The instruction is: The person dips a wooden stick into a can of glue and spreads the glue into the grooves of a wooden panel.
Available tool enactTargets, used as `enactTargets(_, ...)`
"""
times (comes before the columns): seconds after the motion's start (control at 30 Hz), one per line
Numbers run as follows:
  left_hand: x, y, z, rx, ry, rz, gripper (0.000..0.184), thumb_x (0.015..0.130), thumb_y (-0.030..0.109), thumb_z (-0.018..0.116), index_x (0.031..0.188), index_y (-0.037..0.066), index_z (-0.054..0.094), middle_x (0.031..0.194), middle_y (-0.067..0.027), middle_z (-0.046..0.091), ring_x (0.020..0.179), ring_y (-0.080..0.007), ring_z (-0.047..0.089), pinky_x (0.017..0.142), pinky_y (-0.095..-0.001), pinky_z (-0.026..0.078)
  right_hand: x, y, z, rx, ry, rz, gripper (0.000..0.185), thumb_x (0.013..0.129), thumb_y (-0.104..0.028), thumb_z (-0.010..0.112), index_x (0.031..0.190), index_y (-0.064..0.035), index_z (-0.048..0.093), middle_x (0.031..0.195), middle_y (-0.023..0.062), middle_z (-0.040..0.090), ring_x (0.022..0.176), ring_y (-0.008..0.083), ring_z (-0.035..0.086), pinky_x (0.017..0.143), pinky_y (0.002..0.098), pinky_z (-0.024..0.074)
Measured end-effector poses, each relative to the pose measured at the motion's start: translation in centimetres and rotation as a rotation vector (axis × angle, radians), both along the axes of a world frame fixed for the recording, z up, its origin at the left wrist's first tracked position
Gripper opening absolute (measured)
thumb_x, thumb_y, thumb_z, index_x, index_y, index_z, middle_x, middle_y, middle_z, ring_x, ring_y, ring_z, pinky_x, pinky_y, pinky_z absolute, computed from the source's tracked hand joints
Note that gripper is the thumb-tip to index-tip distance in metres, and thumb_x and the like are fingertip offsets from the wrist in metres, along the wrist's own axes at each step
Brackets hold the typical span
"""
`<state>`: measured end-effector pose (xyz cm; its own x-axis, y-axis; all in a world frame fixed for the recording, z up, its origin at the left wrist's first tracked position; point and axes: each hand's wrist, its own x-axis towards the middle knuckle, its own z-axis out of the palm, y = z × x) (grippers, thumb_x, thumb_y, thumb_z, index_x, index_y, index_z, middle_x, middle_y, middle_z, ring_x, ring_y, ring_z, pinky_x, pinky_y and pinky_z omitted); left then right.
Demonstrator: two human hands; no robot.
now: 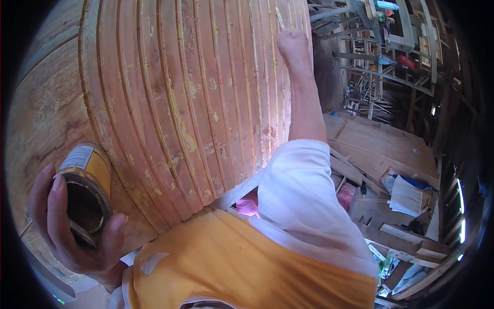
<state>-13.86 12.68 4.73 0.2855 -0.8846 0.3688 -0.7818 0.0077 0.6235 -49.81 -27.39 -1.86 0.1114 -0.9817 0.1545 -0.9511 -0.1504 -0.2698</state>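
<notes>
At the lower left, my left hand (77,232) is wrapped round the rim end of a yellow can (98,165) with a pale label and a dark inside. The can lies tilted over the wooden surface. My right arm reaches to the upper right, and my right hand (294,45) is closed on a thin, light-coloured tool (280,18) that touches the grooved panel. This reddish-brown wooden panel (206,77) has long parallel grooves with yellowish filler smeared along them and in patches.
Plain wood (46,113) borders the grooved panel on the left. To the right stand a large wooden box (381,144), white papers (406,195) and loose boards. Stacked timber frames (370,77) fill the upper right. A pink item (248,205) shows beside my body.
</notes>
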Motion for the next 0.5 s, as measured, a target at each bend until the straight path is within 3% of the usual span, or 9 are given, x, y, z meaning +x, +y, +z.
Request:
enactTargets(0.03, 0.0, 0.0, -0.1, -0.008, 0.005, 0.001, 0.073, 0.080, 0.047, 0.078, 0.133, 0.001, 0.056, 0.130, -0.0266, 0.057, 0.118, -0.0419, 0.058, 0.101, -0.0512, 0.046, 0.3, -0.1, -0.2, -0.032, -0.010, 0.001, 0.035, 0.089, -0.021, 0.054, 0.080, 0.0104, 0.065, 0.071, 0.0296, 0.065, 0.067, 0.0391, 0.068, 0.067, 0.0479, 0.0510)
enactTargets(0.13, 0.5, -0.1, 0.0, -0.016, 0.005, -0.017, 0.073, 0.080, 0.046, 0.078, 0.133, 0.001, 0.057, 0.130, -0.0261, 0.058, 0.118, -0.0414, 0.058, 0.100, -0.0506, 0.046, -2.4, 1.4, -1.0, 0.127, -0.228, -0.049, 0.030, 0.091, -0.018, 0.055, 0.065, -0.0018, 0.058, 0.058, 0.0005, 0.052, 0.051, 0.0085, 0.043, 0.046, 0.0318, 0.0327)
enactTargets(0.23, 0.5, -0.1, 0.2, -0.005, -0.008, -0.020, 0.072, 0.079, 0.044, 0.079, 0.132, 0.001, 0.057, 0.129, -0.0255, 0.058, 0.117, -0.0411, 0.058, 0.099, -0.0500, 0.047, -1.3, 1.5, 1.3, 0.350, -0.322, -0.195, 0.031, 0.086, -0.018, 0.055, 0.075, 0.0102, 0.062, 0.062, 0.0196, 0.062, 0.064, 0.0241, 0.063, 0.063, 0.0432, 0.0490)
enactTargets(0.43, 0.5, -0.1, 0.2, -0.010, 0.005, -0.033, 0.070, 0.079, 0.041, 0.081, 0.132, 0.001, 0.058, 0.129, -0.0237, 0.058, 0.116, -0.0406, 0.059, 0.098, -0.0486, 0.048, 2.1, 2.0, 3.9, 0.090, 0.208, -0.048, 0.026, 0.080, -0.015, 0.056, 0.082, 0.0068, 0.071, 0.080, 0.0298, 0.069, 0.081, 0.0409, 0.071, 0.076, 0.0468, 0.0541)
enactTargets(0.5, 0.6, -0.3, 0.4, -0.016, -0.005, -0.031, 0.070, 0.079, 0.042, 0.081, 0.131, 0.001, 0.058, 0.127, -0.0240, 0.058, 0.114, -0.0404, 0.059, 0.096, -0.0484, 0.050, 2.2, 4.0, 5.0, 0.083, 0.337, -0.059, 0.032, 0.083, -0.021, 0.055, 0.089, 0.0063, 0.071, 0.089, 0.0318, 0.068, 0.091, 0.0430, 0.070, 0.083, 0.0482, 0.0538)
